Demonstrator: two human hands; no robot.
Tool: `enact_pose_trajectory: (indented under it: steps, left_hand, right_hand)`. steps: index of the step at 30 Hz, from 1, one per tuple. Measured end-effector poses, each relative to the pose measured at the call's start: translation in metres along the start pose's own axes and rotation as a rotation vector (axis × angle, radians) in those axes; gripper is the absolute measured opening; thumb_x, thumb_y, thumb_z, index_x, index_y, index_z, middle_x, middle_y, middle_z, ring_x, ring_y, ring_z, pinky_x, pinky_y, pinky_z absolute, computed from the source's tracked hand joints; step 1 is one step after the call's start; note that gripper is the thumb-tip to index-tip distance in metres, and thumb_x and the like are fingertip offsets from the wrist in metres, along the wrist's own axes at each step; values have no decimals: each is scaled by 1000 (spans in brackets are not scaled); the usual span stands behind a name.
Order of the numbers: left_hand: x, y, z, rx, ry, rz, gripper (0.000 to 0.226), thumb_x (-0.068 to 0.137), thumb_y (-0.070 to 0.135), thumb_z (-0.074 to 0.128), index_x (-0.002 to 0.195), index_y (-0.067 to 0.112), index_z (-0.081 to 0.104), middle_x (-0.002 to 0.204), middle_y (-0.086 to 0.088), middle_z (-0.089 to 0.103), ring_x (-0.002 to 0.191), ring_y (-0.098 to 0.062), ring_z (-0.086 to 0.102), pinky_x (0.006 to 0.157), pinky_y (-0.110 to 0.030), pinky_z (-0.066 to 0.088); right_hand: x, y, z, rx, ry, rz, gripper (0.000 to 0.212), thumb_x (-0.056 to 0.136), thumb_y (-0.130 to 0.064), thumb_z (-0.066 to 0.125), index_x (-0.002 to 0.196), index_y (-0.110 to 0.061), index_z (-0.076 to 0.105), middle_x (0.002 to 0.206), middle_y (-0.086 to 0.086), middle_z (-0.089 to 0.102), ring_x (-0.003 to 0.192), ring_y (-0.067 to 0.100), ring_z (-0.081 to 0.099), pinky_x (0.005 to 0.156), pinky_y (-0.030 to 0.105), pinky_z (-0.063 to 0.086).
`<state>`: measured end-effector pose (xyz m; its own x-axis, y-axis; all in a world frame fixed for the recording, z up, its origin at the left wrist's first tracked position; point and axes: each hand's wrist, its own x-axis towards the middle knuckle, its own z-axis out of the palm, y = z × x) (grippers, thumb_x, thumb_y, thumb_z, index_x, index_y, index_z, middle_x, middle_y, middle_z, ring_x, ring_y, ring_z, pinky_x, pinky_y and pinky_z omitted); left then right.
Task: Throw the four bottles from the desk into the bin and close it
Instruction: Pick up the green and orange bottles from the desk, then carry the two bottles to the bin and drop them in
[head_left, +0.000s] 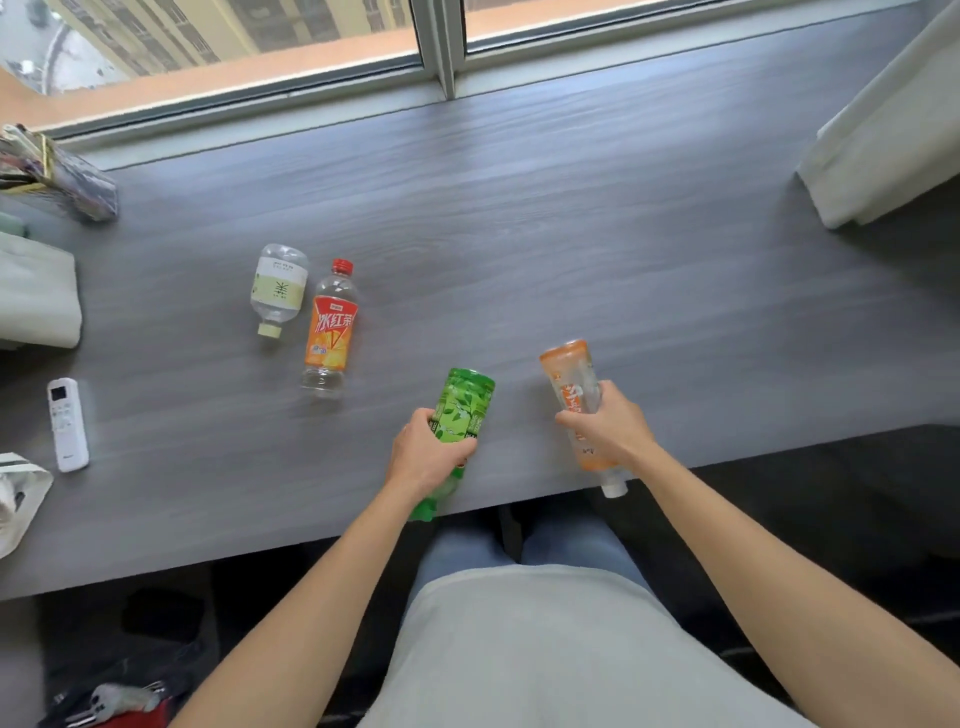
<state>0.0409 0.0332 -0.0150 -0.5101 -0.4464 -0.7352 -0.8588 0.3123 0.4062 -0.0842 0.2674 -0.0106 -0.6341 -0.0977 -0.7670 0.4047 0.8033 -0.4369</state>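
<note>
**Two bottles in hand, two on the desk, bin out of sight**

Nearest you, at the front edge of the desk (597, 218), each of your hands is wrapped around a bottle. Your left hand (428, 457) has its fingers curled tight round the lower body of the green bottle (462, 402). Its long axis runs away from you, tilted a little to the right; the flat base points toward the window and the green cap end hangs past the desk edge toward your lap. Your right hand (610, 423) grips the orange-tinted bottle (571, 384) round its middle, fingers closed over the label. That one leans the other way, base up and to the left, white cap pointing back at you over the edge. Whether either bottle touches the desk cannot be told.

Further out to the left, two more lie flat and untouched, side by side and nearly touching. The red-capped bottle (331, 327) lies almost straight fore-and-aft, cap toward the window. Just beyond it, the clear pale-labelled bottle (279, 288) lies the opposite way, its cap toward you.

You appear to be at the very start: nothing looks binned, all four bottles are above the desk. The bin itself isn't visible, so its lid cannot be judged. Left to do: carry this pair over, drop them, return for the far pair, then close the bin.
</note>
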Motion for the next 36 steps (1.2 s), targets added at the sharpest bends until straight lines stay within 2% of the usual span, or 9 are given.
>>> enact_pose_trajectory:
  steps: [6, 12, 14, 20, 24, 26, 30, 33, 36]
  left_hand:
    - [-37, -61, -4, 175, -163, 22, 53, 59, 47, 72, 106, 32, 53, 92, 9, 71, 88, -17, 68, 68, -33, 52]
    - [-40, -75, -4, 465, -368, 138, 55, 59, 49, 71, 109, 32, 56, 95, 10, 67, 83, -3, 61, 59, -26, 43]
    - [-40, -68, 4, 561, -415, 191, 60, 60, 51, 71, 114, 31, 56, 99, 10, 67, 87, -8, 63, 61, -26, 44]
    - [-50, -8, 65, 883, -537, 417, 66, 66, 53, 77, 122, 27, 54, 109, 2, 65, 96, -21, 61, 73, -32, 45]
    - [-74, 47, 135, 1006, -602, 578, 60, 65, 54, 79, 111, 27, 51, 100, 2, 65, 91, -22, 60, 72, -33, 43]
    - [-90, 74, 175, 1046, -639, 631, 59, 66, 53, 80, 109, 26, 50, 97, 2, 66, 89, -21, 63, 69, -34, 47]
    - [-124, 120, 255, 1136, -656, 712, 63, 68, 51, 81, 116, 22, 51, 98, -3, 74, 94, -25, 69, 80, -37, 55]
    - [-147, 143, 303, 1206, -636, 767, 64, 71, 51, 80, 120, 21, 51, 97, -1, 70, 94, -26, 66, 75, -33, 49]
    - [-162, 160, 335, 1266, -599, 830, 62, 74, 49, 80, 121, 18, 52, 97, -1, 65, 93, -28, 65, 72, -31, 44]
  right_hand:
    - [-64, 83, 0, -3, 2, 80, 50, 69, -57, 69, 106, -31, 49, 95, -8, 65, 83, 11, 63, 65, 32, 52]
    - [-132, 150, 41, 160, 96, 238, 58, 63, -63, 68, 109, -34, 48, 93, -13, 63, 82, 9, 63, 64, 32, 50]
    - [-156, 172, 59, 223, 122, 305, 58, 61, -62, 68, 108, -34, 48, 92, -12, 63, 83, 11, 63, 66, 34, 51]
    - [-229, 252, 111, 504, 275, 528, 47, 67, -58, 74, 96, -30, 51, 92, -2, 67, 81, 17, 63, 64, 34, 48]
    - [-265, 307, 139, 813, 386, 673, 46, 73, -33, 85, 104, -12, 59, 97, 12, 70, 94, 35, 68, 83, 50, 57]
    - [-280, 330, 148, 959, 423, 732, 44, 76, -21, 86, 108, -5, 61, 103, 19, 71, 97, 37, 68, 86, 47, 55]
    - [-302, 377, 151, 1185, 523, 811, 47, 80, -16, 83, 119, -1, 61, 113, 22, 70, 107, 38, 66, 95, 48, 52]
    - [-312, 410, 132, 1258, 523, 824, 42, 80, -13, 83, 114, 1, 63, 109, 25, 70, 103, 40, 67, 91, 48, 52]
    - [-312, 441, 95, 1271, 512, 813, 42, 80, -15, 82, 114, 1, 63, 106, 22, 71, 89, 30, 65, 77, 36, 49]
